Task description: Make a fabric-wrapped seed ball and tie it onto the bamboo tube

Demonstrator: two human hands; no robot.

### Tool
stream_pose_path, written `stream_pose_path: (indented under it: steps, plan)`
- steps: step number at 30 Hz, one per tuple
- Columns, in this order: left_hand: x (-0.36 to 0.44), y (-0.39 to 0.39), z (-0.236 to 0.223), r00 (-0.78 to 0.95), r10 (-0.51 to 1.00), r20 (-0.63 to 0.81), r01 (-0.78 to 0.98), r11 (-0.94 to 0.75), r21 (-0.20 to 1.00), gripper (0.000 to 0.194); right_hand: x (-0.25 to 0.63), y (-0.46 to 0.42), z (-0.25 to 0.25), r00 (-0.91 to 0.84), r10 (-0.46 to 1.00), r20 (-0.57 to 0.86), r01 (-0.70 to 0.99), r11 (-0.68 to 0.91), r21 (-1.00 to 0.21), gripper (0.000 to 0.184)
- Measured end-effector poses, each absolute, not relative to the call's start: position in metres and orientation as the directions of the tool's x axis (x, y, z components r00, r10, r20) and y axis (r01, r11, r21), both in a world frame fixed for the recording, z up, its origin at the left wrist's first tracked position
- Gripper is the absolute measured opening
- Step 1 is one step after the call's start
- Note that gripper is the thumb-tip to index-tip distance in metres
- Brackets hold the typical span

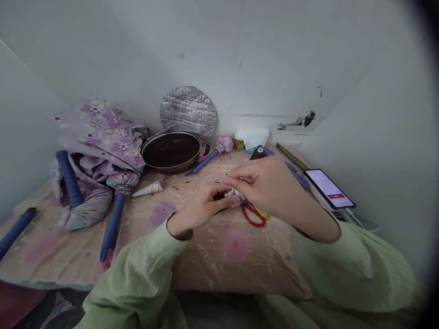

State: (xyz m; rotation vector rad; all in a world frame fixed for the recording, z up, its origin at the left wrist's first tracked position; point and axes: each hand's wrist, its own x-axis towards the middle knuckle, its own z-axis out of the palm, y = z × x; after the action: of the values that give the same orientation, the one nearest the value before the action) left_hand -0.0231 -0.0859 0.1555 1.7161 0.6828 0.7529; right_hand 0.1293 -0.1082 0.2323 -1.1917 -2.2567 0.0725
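Observation:
My left hand [202,205] and my right hand [270,187] meet above the table, their fingertips pinching a small lilac floral fabric piece [235,196]. The fingers partly hide it, so its exact shape is unclear. Just below my right hand lie red-handled scissors [253,215], with a yellow loop [262,212] touching them. A few lilac fabric scraps [218,180] lie just beyond my left fingers. Pale green sleeves [353,265] cover both forearms.
A dark round pan [170,152] stands at the back, before a quilted silver disc [188,112]. Lilac floral cloth [99,141], blue-wrapped rods [113,228], a paper cone [147,189], a thread spool [258,154] and a lit phone [329,188] surround my hands. White walls enclose the table.

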Motion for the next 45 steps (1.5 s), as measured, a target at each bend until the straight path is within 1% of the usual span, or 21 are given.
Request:
stream_pose_path:
  steps: [2, 6, 12, 18, 20, 22, 25, 27, 31, 34, 39, 42, 45]
  plan:
    - [-0.024, -0.086, 0.152, 0.569, 0.804, 0.175, 0.077, -0.264, 0.962, 0.028, 0.132, -0.116, 0.225, -0.407, 0.744, 0.529, 0.736, 0.611, -0.293, 0.031]
    - [-0.025, -0.086, 0.147, 0.483, 0.851, 0.205, 0.095, -0.283, 0.954, 0.029, 0.135, -0.129, 0.210, -0.369, 0.733, 0.572, 0.750, 0.598, -0.284, 0.030]
    - [-0.023, -0.086, 0.142, 0.436, 0.869, 0.235, 0.028, -0.273, 0.961, 0.026, 0.130, -0.140, 0.192, -0.384, 0.664, 0.642, 0.763, 0.620, -0.185, 0.026]
    - [-0.022, -0.093, 0.139, 0.333, 0.899, 0.283, 0.144, -0.345, 0.927, 0.027, 0.130, -0.144, 0.183, -0.380, 0.624, 0.683, 0.747, 0.642, -0.171, 0.026]
    - [-0.022, -0.095, 0.137, 0.309, 0.899, 0.309, 0.145, -0.366, 0.919, 0.029, 0.131, -0.146, 0.182, -0.380, 0.619, 0.687, 0.757, 0.636, -0.153, 0.028]
    - [-0.023, -0.096, 0.137, 0.306, 0.900, 0.311, 0.136, -0.364, 0.922, 0.030, 0.133, -0.147, 0.180, -0.374, 0.626, 0.685, 0.760, 0.630, -0.161, 0.026]
    - [-0.024, -0.097, 0.138, 0.319, 0.906, 0.279, 0.111, -0.328, 0.938, 0.027, 0.135, -0.149, 0.177, -0.334, 0.655, 0.678, 0.748, 0.622, -0.232, 0.023]
    - [-0.024, -0.098, 0.139, 0.328, 0.913, 0.242, 0.055, -0.275, 0.960, 0.026, 0.136, -0.151, 0.176, -0.297, 0.676, 0.674, 0.744, 0.606, -0.280, 0.024]
    - [-0.024, -0.101, 0.143, 0.402, 0.904, 0.145, -0.169, -0.082, 0.982, 0.023, 0.135, -0.154, 0.173, -0.221, 0.707, 0.672, 0.744, 0.568, -0.352, 0.022]
    - [-0.025, -0.103, 0.145, 0.450, 0.888, 0.097, -0.302, 0.050, 0.952, 0.022, 0.133, -0.155, 0.173, -0.184, 0.715, 0.675, 0.717, 0.567, -0.405, 0.018]
    - [-0.028, -0.107, 0.148, 0.529, 0.848, 0.030, -0.409, 0.225, 0.884, 0.024, 0.130, -0.155, 0.177, -0.152, 0.751, 0.643, 0.628, 0.576, -0.524, 0.016]
    - [-0.030, -0.110, 0.152, 0.582, 0.813, 0.008, -0.461, 0.322, 0.827, 0.026, 0.128, -0.156, 0.181, -0.120, 0.800, 0.588, 0.556, 0.545, -0.628, 0.015]
    - [-0.031, -0.112, 0.153, 0.618, 0.786, 0.019, -0.515, 0.386, 0.765, 0.030, 0.128, -0.158, 0.183, -0.119, 0.838, 0.532, 0.473, 0.519, -0.712, 0.016]
